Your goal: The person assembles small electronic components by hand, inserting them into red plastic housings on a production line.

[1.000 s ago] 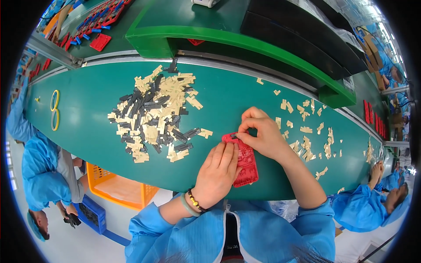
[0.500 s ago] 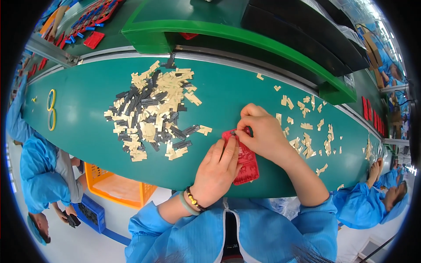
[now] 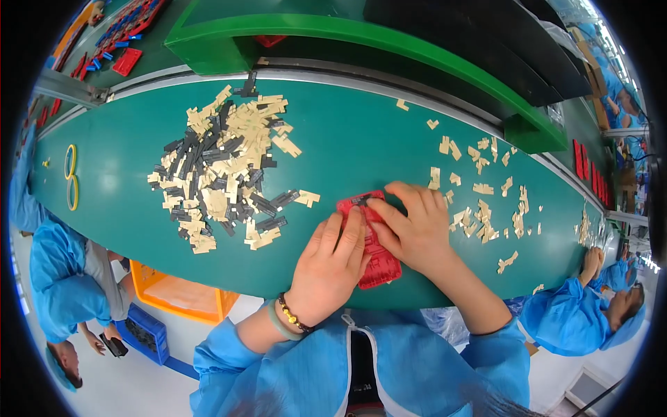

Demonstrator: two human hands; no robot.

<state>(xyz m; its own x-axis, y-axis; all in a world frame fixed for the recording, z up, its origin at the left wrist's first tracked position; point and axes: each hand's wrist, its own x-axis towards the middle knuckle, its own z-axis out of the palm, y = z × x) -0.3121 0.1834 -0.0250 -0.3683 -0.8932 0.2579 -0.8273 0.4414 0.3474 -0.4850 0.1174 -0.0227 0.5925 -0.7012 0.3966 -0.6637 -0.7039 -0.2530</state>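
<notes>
A red plastic housing (image 3: 379,267) with moulded recesses lies on the green tabletop in front of me. My left hand (image 3: 328,258) holds it from the left, its fingertips pressed onto the upper part. At the housing's far end sits a small dark strip (image 3: 359,199). My right hand (image 3: 417,226) curls over the right edge, with its index fingertip at the strip and its thumb lower on the housing. The fingers cover part of the strip and the housing's middle. Left of my hands spreads a pile of black strips and cream paper-backed pieces (image 3: 222,163).
Cream paper scraps (image 3: 483,219) are scattered to the right. Two tape rings (image 3: 71,177) lie far left. A green shelf frame (image 3: 361,35) runs along the back. An orange crate (image 3: 182,295) stands below the left edge. Co-workers in blue sit on both sides.
The right hand has gone from a raised pinch at the housing's top to fingers laid lower and flatter against it. More of the dark strip shows. The whole view has shifted slightly.
</notes>
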